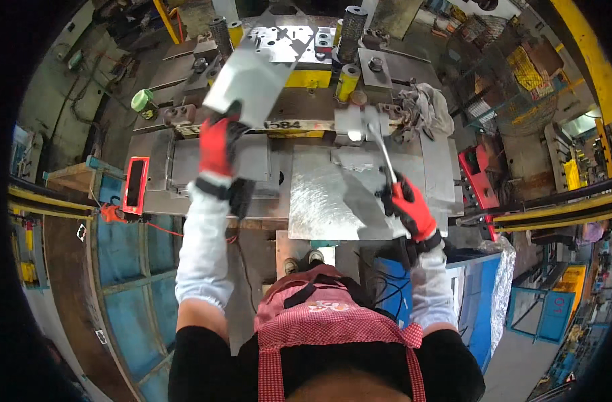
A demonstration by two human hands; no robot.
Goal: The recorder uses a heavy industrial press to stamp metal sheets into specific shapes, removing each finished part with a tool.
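Note:
My left hand, in a red and black glove, grips the near edge of a flat metal sheet. The sheet slants up over the press die and partly covers it. In my right hand, gloved alike, is a tool with a shiny straight shaft; its kind is unclear. The shaft's far end meets a small bright metal piece, blurred, and I cannot tell if they are joined. Below the tool lies a large scratched metal plate with thin cut pieces on it.
Stacked sheets lie left of the plate, beside a red-framed dark device. A ribbed die post and yellow cylinder rise at the back. A grey rag lies right; a green-lidded container stands left.

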